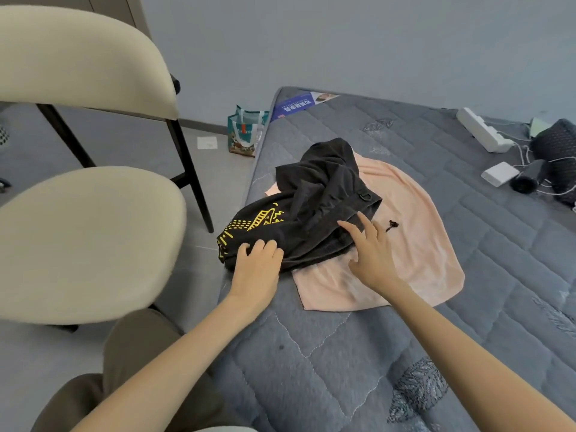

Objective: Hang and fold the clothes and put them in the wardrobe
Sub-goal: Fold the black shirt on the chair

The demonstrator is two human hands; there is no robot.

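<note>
A crumpled pile of black clothes (pixel 318 201) lies on a grey quilted mattress (pixel 358 353), on top of a spread peach-pink garment (pixel 414 244). One black piece carries a yellow print (pixel 252 227) at the pile's near left end. My left hand (pixel 257 269) grips that near left end, fingers curled over the fabric. My right hand (pixel 372 251) hovers with spread, straight fingers over the pile's near right edge, fingertips touching the black cloth. A small dark drawstring end (pixel 392 226) lies on the pink garment beside my right hand.
A cream chair (pixel 81 238) with black legs stands close on the left. A printed bag (pixel 246 130) sits on the floor by the mattress corner. A white power strip (pixel 484 134), a white adapter (pixel 500 173), cables and dark items lie at the mattress's far right.
</note>
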